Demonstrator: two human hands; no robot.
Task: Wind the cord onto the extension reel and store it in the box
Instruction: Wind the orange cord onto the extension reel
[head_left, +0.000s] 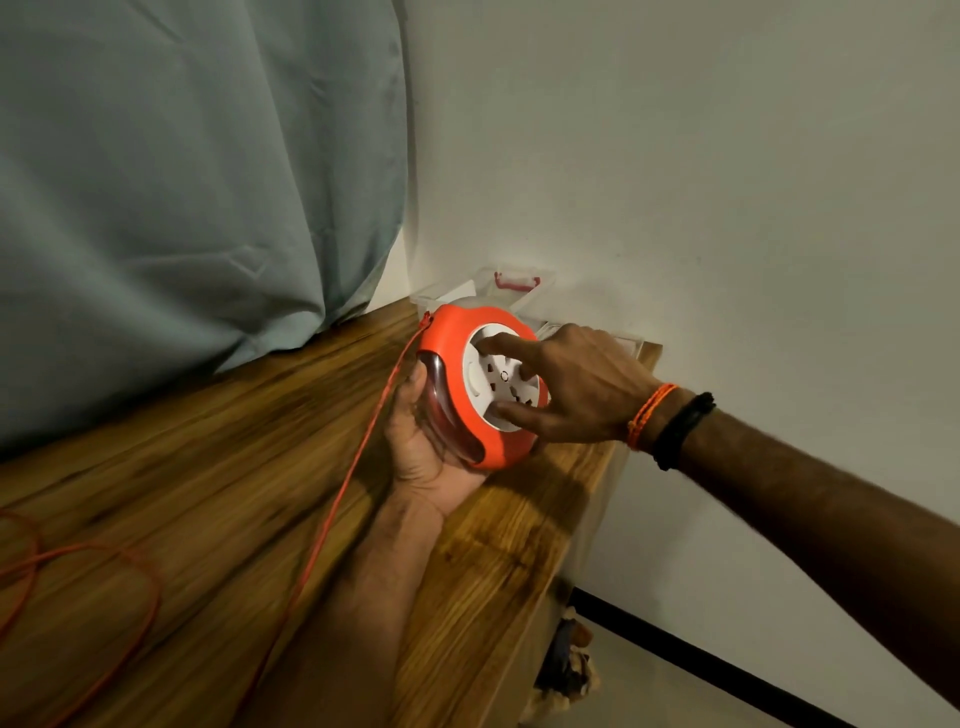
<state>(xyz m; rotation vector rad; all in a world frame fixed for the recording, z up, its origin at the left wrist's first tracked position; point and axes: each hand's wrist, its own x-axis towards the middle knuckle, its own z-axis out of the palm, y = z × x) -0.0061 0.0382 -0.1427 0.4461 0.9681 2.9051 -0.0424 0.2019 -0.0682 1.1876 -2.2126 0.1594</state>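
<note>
Two hands work on one orange reel (480, 387), held tilted above the far right corner of the wooden table (218, 467). The left hand (423, 441) cups the reel from below, palm up, its thumb curled up along the reel's clear side window and its fingers hidden behind the housing. The right hand (566, 387) comes in from the right and lies over the reel's white socket face; its fingers (501, 343) spread and bend onto that round face, the forefinger at the top edge and the thumb at the lower edge, so they grip the white disc. Two bands, one orange and one black, sit on the right wrist.

The orange cord (358, 467) leaves the reel at its upper left edge, by a small clip, and runs down to the left of the left forearm, across the tabletop toward the near edge. More of the cord lies in loose loops on the table far to the left of the reel, blurred.

Just behind the reel, against the white wall (727, 208), stands a clear plastic box (519, 291) with a red latch; the reel hides most of it. A grey-green curtain (182, 182) hangs to the left of the reel, its hem touching the table's back edge.
</note>
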